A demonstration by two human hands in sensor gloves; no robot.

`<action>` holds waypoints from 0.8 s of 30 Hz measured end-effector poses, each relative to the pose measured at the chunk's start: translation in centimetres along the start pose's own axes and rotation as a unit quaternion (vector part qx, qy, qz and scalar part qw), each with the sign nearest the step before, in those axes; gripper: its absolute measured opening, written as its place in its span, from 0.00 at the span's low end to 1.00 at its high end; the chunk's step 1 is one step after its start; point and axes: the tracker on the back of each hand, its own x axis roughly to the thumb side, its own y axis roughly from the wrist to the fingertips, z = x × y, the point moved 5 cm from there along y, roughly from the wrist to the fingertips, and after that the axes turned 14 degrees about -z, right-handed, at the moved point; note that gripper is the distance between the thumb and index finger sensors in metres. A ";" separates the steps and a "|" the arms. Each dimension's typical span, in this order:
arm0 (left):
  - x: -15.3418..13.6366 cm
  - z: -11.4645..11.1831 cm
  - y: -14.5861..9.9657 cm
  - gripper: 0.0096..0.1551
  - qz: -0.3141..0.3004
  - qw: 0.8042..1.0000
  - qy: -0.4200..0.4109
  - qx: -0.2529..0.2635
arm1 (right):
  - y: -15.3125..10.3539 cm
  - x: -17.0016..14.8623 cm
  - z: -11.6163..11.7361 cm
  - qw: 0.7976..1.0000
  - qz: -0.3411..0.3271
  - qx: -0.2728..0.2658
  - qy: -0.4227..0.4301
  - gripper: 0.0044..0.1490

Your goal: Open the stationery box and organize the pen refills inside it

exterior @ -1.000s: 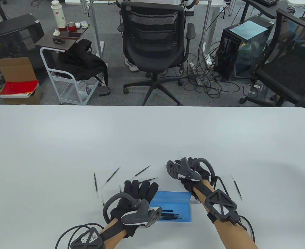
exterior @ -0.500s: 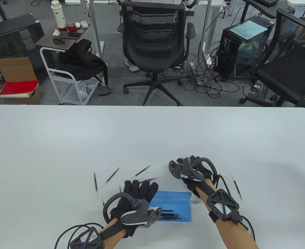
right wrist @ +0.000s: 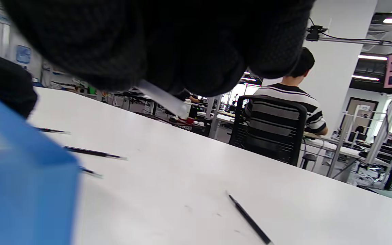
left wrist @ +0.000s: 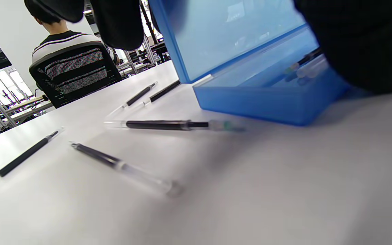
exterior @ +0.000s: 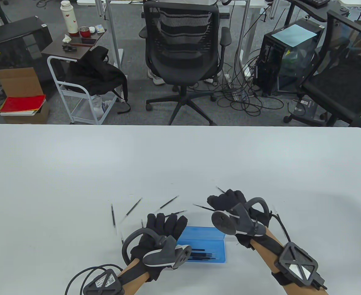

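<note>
The blue stationery box lies open near the table's front edge, its lid standing up at the far side. Several black refills lie inside. My left hand rests at the box's left end with straight fingers against the lid. Just beyond the box's right end, my right hand pinches one refill that points left; its clear shaft shows under the fingers. Several loose refills lie left of the box; another refill lies past the right hand.
More refills lie on the white table at the left and close to the box's left end. An office chair stands beyond the far edge, and a person in a striped shirt sits there with their back turned.
My right hand has turned and drawn back toward me and to the right, now with a refill sticking out of its fingers. The left hand and the box have stayed put.
</note>
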 end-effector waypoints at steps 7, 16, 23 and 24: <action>0.0 0.0 0.0 0.84 0.001 1.000 0.001 -0.001 | -3.4 5.7 0.6 0.997 -0.064 0.009 -0.033 0.39; 0.0 0.0 0.0 0.84 0.002 1.000 0.000 -0.001 | -3.9 9.2 3.9 0.987 -0.099 0.051 -0.112 0.38; 0.0 0.0 0.1 0.84 0.001 1.000 -0.001 -0.001 | -3.5 11.3 4.9 0.979 -0.114 0.054 -0.161 0.38; 0.0 0.0 0.1 0.84 0.001 1.000 -0.001 -0.001 | -3.4 11.6 5.1 0.977 -0.117 0.057 -0.168 0.38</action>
